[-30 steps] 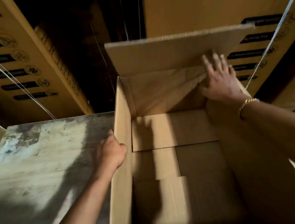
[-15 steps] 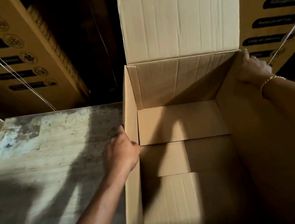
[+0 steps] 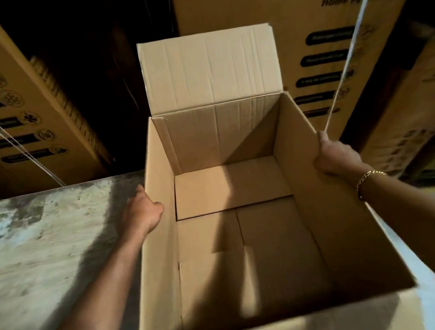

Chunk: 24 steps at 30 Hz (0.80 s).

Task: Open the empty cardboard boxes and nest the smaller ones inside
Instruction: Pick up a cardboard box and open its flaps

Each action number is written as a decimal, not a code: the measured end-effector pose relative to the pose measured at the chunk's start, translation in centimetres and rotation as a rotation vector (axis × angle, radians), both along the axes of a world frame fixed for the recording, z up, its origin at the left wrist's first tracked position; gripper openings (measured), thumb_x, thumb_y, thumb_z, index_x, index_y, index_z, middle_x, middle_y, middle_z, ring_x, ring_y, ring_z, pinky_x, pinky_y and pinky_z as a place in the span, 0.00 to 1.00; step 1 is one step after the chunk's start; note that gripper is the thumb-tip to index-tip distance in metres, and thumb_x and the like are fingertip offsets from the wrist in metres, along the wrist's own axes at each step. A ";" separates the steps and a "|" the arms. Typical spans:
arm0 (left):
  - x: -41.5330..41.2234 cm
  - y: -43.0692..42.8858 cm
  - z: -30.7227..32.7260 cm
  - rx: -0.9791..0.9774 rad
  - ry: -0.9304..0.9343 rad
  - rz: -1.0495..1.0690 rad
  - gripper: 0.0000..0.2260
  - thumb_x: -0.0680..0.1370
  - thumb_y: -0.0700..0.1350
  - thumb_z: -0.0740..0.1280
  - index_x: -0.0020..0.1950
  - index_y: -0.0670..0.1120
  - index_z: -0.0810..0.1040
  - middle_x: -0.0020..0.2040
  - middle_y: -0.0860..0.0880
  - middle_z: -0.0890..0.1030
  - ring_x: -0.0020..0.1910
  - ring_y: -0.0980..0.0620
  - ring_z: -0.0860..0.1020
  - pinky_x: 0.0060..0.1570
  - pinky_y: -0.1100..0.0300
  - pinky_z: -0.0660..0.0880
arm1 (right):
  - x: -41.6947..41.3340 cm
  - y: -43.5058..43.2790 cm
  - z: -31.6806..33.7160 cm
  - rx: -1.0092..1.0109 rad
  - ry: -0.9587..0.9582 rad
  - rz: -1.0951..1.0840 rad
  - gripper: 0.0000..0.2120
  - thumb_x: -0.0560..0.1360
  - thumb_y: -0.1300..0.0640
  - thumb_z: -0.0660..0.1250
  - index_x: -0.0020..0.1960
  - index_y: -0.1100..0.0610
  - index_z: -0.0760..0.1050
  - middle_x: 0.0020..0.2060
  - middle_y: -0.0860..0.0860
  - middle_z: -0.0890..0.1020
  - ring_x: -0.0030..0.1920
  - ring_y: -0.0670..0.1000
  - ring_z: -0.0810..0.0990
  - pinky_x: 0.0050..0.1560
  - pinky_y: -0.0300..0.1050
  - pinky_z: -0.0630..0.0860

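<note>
Evidently done opening the cardboard box (image 3: 338, 230): right hand (image 3: 335, 157) clamped on its right rim, left hand (image 3: 143, 212) against its left wall, grip unclear; next needed a smaller box.

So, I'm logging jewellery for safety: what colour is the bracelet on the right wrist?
Gold, a chain-link bracelet, seen best in the head view.
</note>
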<state>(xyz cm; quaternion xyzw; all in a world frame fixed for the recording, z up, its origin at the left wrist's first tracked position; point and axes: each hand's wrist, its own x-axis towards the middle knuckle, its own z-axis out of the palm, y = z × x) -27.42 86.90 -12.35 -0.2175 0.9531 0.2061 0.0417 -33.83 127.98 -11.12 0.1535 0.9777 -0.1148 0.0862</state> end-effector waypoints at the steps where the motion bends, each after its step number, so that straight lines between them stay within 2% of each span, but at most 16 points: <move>1: 0.6 0.1 0.2 0.035 0.010 0.001 0.25 0.77 0.48 0.68 0.72 0.47 0.66 0.63 0.40 0.79 0.58 0.37 0.78 0.50 0.51 0.74 | 1.9 0.6 0.1 -0.029 -0.002 0.017 0.33 0.76 0.57 0.62 0.78 0.52 0.53 0.59 0.62 0.79 0.57 0.66 0.79 0.55 0.58 0.77; 4: 3.6 0.6 0.6 0.209 0.041 -0.011 0.34 0.76 0.51 0.71 0.78 0.48 0.59 0.69 0.39 0.75 0.61 0.37 0.77 0.57 0.47 0.75 | 7.2 2.2 0.2 -0.092 -0.013 0.089 0.38 0.75 0.54 0.62 0.80 0.50 0.48 0.63 0.61 0.78 0.57 0.65 0.79 0.58 0.58 0.76; 5: 5.5 0.8 0.7 0.212 0.033 -0.044 0.39 0.76 0.54 0.72 0.80 0.49 0.54 0.73 0.39 0.70 0.65 0.37 0.75 0.61 0.45 0.75 | 9.0 2.6 0.2 -0.094 -0.015 0.119 0.40 0.76 0.52 0.64 0.81 0.49 0.45 0.65 0.61 0.76 0.58 0.65 0.79 0.59 0.57 0.76; 7: 9.7 1.2 0.5 0.103 -0.035 -0.141 0.49 0.73 0.67 0.68 0.82 0.54 0.42 0.82 0.43 0.53 0.75 0.37 0.65 0.69 0.40 0.68 | 12.5 3.1 0.2 -0.092 -0.034 0.182 0.44 0.76 0.47 0.66 0.81 0.49 0.41 0.71 0.61 0.71 0.62 0.65 0.77 0.62 0.58 0.74; 9: 13.5 1.0 0.4 0.052 -0.095 -0.232 0.56 0.65 0.77 0.65 0.81 0.57 0.36 0.82 0.50 0.40 0.80 0.40 0.53 0.74 0.37 0.59 | 15.6 3.2 0.4 -0.103 -0.056 0.229 0.46 0.77 0.38 0.65 0.82 0.50 0.39 0.77 0.59 0.63 0.67 0.65 0.74 0.66 0.59 0.72; 11: 16.7 0.4 0.8 0.118 -0.138 -0.294 0.64 0.57 0.81 0.66 0.79 0.59 0.32 0.81 0.53 0.34 0.81 0.43 0.46 0.76 0.38 0.55 | 18.8 3.2 0.9 -0.128 -0.090 0.248 0.51 0.73 0.27 0.61 0.82 0.50 0.39 0.81 0.55 0.55 0.71 0.64 0.70 0.69 0.60 0.71; 13: 19.4 -0.4 1.3 0.135 -0.202 -0.374 0.69 0.51 0.82 0.68 0.76 0.62 0.27 0.80 0.53 0.31 0.81 0.45 0.42 0.77 0.38 0.52 | 21.5 3.2 1.7 -0.175 -0.130 0.259 0.59 0.65 0.21 0.60 0.82 0.49 0.36 0.82 0.54 0.48 0.74 0.63 0.67 0.72 0.60 0.68; 16: 22.7 -0.6 1.5 0.132 -0.280 -0.434 0.72 0.50 0.79 0.73 0.73 0.62 0.24 0.79 0.51 0.31 0.81 0.45 0.42 0.78 0.43 0.53 | 24.6 3.6 2.3 -0.201 -0.209 0.304 0.73 0.53 0.16 0.65 0.80 0.48 0.30 0.82 0.54 0.43 0.77 0.62 0.62 0.75 0.58 0.64; 19: 23.8 0.3 1.5 0.082 -0.238 -0.398 0.74 0.49 0.78 0.74 0.76 0.57 0.25 0.81 0.51 0.35 0.81 0.45 0.45 0.77 0.47 0.56 | 25.7 3.3 1.8 -0.105 -0.263 0.340 0.79 0.49 0.21 0.73 0.79 0.50 0.28 0.81 0.55 0.39 0.77 0.64 0.62 0.73 0.58 0.67; 21: 23.7 1.1 1.8 0.001 -0.226 -0.386 0.75 0.50 0.77 0.74 0.78 0.55 0.27 0.81 0.50 0.36 0.81 0.46 0.48 0.77 0.49 0.58 | 25.8 2.8 1.4 -0.024 -0.220 0.343 0.77 0.51 0.24 0.76 0.80 0.51 0.29 0.81 0.57 0.44 0.73 0.64 0.68 0.69 0.57 0.73; 24: 23.6 1.8 1.7 -0.088 -0.194 -0.338 0.73 0.55 0.70 0.79 0.78 0.52 0.26 0.82 0.46 0.43 0.79 0.43 0.58 0.72 0.52 0.66 | 25.7 2.7 0.7 -0.015 -0.128 0.328 0.75 0.55 0.28 0.78 0.80 0.52 0.30 0.80 0.57 0.54 0.68 0.62 0.74 0.61 0.55 0.79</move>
